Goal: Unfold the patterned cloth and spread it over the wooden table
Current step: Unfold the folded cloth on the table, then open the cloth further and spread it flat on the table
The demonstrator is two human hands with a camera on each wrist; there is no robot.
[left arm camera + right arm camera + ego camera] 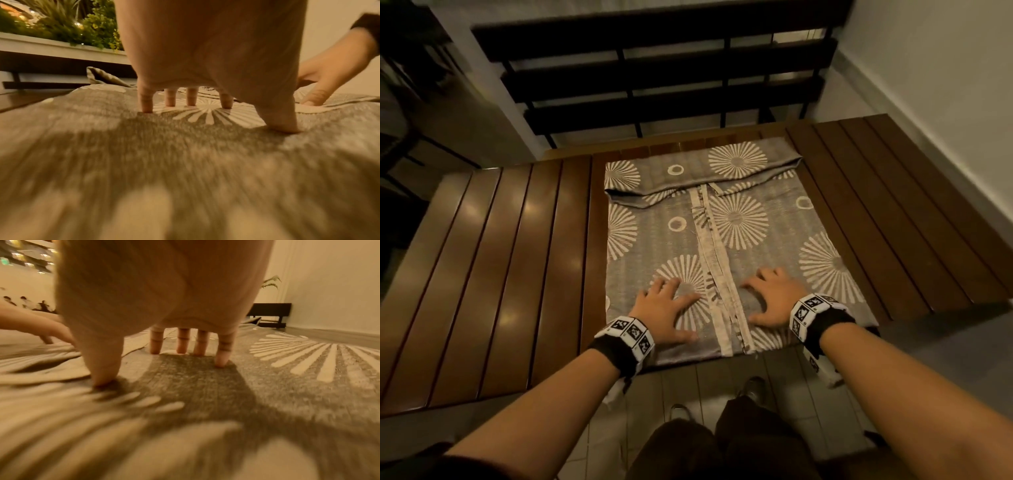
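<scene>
While the cloth (722, 246) lies on the table (517, 274) still folded along its middle hems, both spread hands, left (664, 308) and right (774, 298), press fingertips down, gripping nothing.

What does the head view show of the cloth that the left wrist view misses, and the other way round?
Head only: the grey sunburst-patterned cloth covers just the middle of the brown slatted wooden table, far edge folded back, two pale hemmed edges meeting down the centre.

Left wrist only: left hand arched, its fingers and thumb planted tip-down; green plants beyond.

Both: left hand and right hand touch the cloth without gripping it.
</scene>
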